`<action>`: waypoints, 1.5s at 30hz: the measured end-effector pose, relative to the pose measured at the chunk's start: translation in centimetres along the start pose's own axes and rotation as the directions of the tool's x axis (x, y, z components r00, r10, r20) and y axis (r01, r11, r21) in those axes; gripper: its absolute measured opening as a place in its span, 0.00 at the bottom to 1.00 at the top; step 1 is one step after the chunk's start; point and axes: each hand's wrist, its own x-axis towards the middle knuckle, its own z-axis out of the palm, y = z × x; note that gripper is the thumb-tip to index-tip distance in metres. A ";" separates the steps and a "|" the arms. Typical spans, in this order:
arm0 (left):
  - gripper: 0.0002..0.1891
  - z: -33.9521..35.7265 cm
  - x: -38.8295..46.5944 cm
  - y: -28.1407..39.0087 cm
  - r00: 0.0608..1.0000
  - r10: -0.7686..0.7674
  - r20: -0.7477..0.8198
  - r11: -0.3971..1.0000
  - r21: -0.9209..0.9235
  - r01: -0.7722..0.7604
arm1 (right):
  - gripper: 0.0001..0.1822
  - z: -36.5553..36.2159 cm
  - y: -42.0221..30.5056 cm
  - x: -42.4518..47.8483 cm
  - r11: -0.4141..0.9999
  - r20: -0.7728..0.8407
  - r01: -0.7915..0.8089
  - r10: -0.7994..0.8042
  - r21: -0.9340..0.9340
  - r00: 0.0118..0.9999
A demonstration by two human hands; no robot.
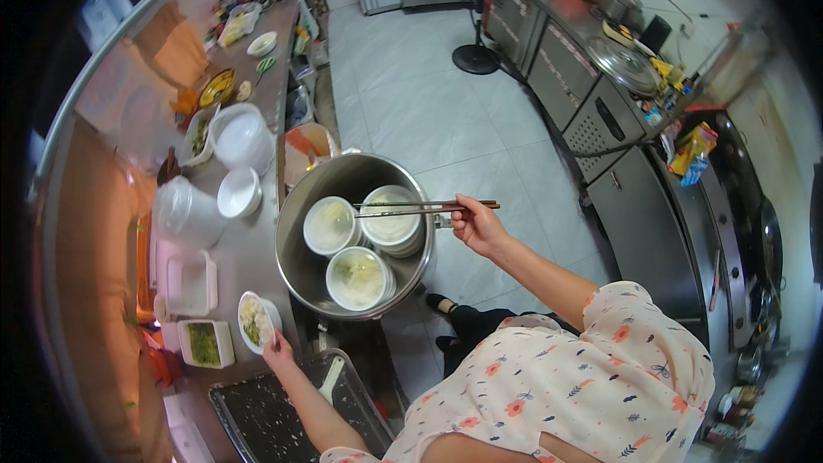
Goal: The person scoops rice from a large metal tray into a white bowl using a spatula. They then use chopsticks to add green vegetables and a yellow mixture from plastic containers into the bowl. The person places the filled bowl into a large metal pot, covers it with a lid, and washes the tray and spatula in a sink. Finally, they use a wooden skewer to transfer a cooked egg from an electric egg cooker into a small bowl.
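My left hand grips the rim of a white bowl filled with rice and green vegetables, at the counter's edge. In my right hand is a pair of dark-handled chopsticks, pointing left over a large round steel pot. Inside the pot stand several lidded white bowls in stacks: one stack at the left, one at the right and one in front. Pale and green food shows through their clear lids.
Left of the pot on the steel counter are a stack of clear lids, a white bowl, a tub of chopped greens and an empty tub. A black tray lies near me. A fan base stands on the floor.
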 end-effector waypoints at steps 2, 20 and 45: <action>0.28 0.1 -1.5 -0.5 0.999 0.037 -0.001 0.999 -0.028 -0.037 | 0.09 -1.6 -1.8 -1.2 0.999 -0.062 0.043 -0.043 0.005 0.997; 0.29 16.8 -28.2 -22.1 0.927 0.209 0.312 0.978 -0.088 -0.191 | 0.17 -18.7 -26.4 4.4 0.981 -0.076 0.151 -0.142 0.121 0.987; 0.30 40.8 -21.3 -51.6 0.843 -0.269 0.466 0.954 0.251 0.166 | 0.13 -6.8 -35.3 26.8 0.994 -0.048 0.053 -0.058 -0.093 0.997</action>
